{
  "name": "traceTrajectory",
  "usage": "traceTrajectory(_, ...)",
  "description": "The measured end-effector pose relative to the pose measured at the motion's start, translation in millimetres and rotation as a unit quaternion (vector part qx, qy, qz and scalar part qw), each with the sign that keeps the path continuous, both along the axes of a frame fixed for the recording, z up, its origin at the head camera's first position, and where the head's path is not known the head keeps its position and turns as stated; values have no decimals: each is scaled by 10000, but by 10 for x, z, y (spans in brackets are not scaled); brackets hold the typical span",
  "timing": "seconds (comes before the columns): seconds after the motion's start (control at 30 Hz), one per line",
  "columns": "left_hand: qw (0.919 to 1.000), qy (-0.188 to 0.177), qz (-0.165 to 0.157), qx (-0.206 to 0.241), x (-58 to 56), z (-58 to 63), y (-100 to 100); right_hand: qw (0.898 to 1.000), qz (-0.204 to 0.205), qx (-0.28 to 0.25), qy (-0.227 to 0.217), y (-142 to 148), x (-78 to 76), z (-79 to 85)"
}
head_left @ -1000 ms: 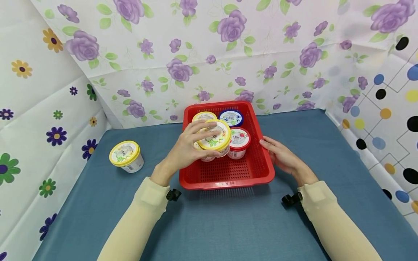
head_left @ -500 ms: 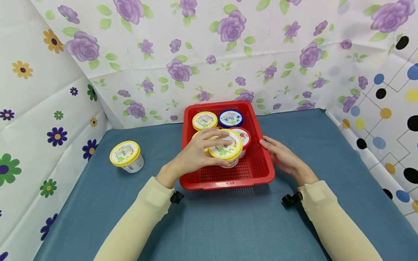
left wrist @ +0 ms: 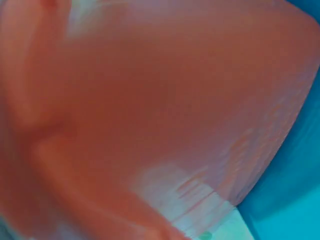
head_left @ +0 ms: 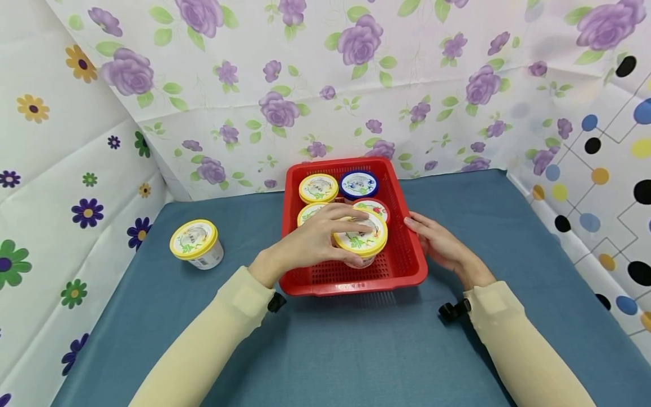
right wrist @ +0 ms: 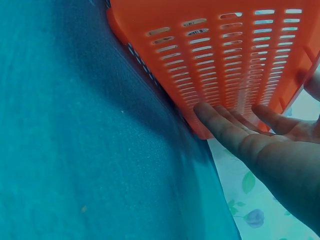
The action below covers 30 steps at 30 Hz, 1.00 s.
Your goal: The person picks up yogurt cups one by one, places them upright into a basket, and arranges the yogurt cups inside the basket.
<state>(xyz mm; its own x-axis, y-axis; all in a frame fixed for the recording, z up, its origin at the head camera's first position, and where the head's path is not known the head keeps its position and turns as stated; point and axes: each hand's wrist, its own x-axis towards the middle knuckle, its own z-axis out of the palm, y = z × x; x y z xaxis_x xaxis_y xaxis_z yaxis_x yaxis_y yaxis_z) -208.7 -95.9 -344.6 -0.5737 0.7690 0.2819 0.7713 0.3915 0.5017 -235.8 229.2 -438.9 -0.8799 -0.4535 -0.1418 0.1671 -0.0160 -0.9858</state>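
My left hand (head_left: pixel 317 234) grips a tub with a yellow lid (head_left: pixel 368 232) from above, inside the front half of a red plastic basket (head_left: pixel 351 287). This tub partly covers a red-lidded tub (head_left: pixel 372 208) behind it. Beside my fingers sits another yellow-lidded tub (head_left: pixel 308 212), half hidden. Farther back stand a yellow-lidded tub (head_left: pixel 319 187) and a blue-lidded tub (head_left: pixel 358 184). My right hand (head_left: pixel 445 246) holds the basket's right side, thumb at the rim, and in the right wrist view its fingers (right wrist: pixel 225 127) lie along the slotted outer wall. The left wrist view is mostly blurred reddish wall.
One more yellow-lidded tub (head_left: pixel 197 244) stands on the blue cloth (head_left: pixel 356 350), left of the basket. Flower-patterned sheeting (head_left: pixel 285 73) rises right behind the basket. Dotted sheeting (head_left: pixel 600 186) borders the right side.
The left hand has carried its yellow-lidded tub rightward and toward the front of the basket, uncovering the yellow-lidded tubs behind it. The right hand and basket have stayed in place.
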Motion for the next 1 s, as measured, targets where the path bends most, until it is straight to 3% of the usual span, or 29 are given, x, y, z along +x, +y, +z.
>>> traceTrajectory(0.27, 9978, 149, -214, -603, -61, 172, 117, 10000, -12, 71, -9, 3, -7, -13)
traceTrajectory(0.7, 9958, 48, -269, -870, -60, 278, 146, 9999, -8, 110, -4, 1, -12, 0)
traceTrajectory(1.0, 9904, -275, -475, -1265, -96, 301, 273, 9999, -15, 156, -51, -5, -12, -1)
